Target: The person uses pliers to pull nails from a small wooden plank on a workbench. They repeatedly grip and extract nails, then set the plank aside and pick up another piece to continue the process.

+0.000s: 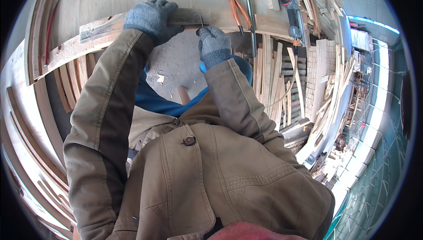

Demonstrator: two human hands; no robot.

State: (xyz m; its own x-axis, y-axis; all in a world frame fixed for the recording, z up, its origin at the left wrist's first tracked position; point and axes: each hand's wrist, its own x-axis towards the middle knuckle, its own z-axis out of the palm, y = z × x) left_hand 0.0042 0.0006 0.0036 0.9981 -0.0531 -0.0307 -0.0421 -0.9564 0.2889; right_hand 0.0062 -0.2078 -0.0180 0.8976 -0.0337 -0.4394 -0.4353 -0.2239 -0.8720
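Observation:
My left hand (152,19), in a grey knit glove, grips a weathered wooden board (189,16) lying along the near edge of the workbench. Its fingers lie over the board and the thumb is on the near side. At the board's right end my right hand (214,44), gloved the same way, is closed in a pinch. A thin, dark, pointed piece (202,21) sticks up from its fingertips against the board; whether it is a nail or a blade I cannot tell. Right of that hand lie pincers (235,10) with orange handles, beside a long metal bar (250,11).
A tool with a dark body and orange tip (294,26) lies at the bench's right end. Stacked wooden strips (275,72) stand to the right, with more boards (42,116) on the left. A red rod (51,30) rests at the far left. Wood chips (161,79) litter the floor.

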